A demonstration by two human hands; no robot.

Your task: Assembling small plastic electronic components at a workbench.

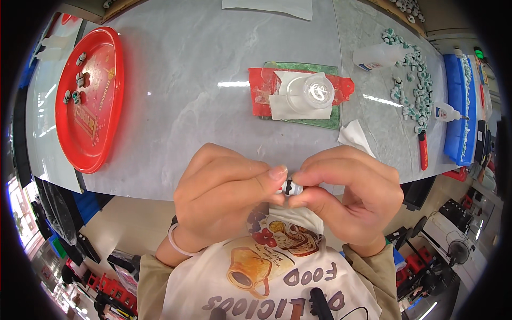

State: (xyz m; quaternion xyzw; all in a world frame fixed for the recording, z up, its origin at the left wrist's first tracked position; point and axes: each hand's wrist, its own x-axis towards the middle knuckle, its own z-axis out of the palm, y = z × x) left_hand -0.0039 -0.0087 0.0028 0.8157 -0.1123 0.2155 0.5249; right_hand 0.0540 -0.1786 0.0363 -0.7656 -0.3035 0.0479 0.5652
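Close to the table's near edge, my two hands meet around a tiny painted piece, white with black, red and grey parts. My left hand pinches its left end between thumb and forefinger. The right end is gripped the same way by my right hand. Fingertips cover much of the piece, so its full shape is hidden. Beyond the hands, a clear plastic cup stands on folded white tissue, over a red wrapper and a green sheet.
An oval red tray at left carries several small figures. Many green-and-white pieces lie at right, beside a squeeze bottle, a smaller bottle, a red-handled tool and a blue bin. Crumpled tissue lies nearer.
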